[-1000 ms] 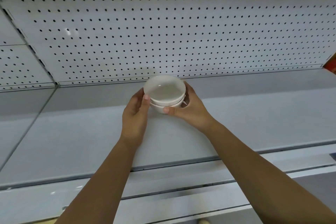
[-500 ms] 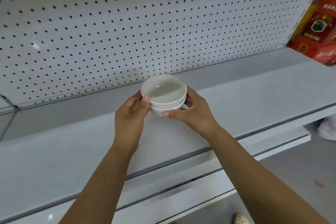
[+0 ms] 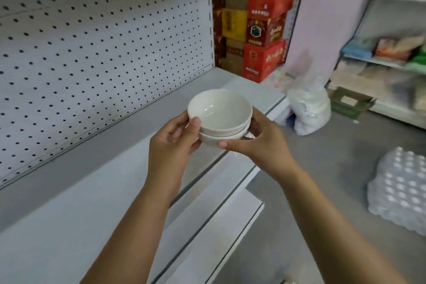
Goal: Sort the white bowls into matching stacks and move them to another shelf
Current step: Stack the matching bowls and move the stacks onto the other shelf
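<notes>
Grey shelf (image 3: 69,203) under pegboard; we hold stacked bowls (image 3: 220,117) between left hand (image 3: 173,143) and right hand (image 3: 258,145), just above shelf's front edge.

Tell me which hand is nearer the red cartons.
Right. The right hand grips the stacked white bowls on the side toward the red cartons; the left hand grips the far side.

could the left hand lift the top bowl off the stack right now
Probably yes. The left hand already has its thumb on the top bowl rim, nothing covers it, and the right hand supports the lower bowl.
</notes>
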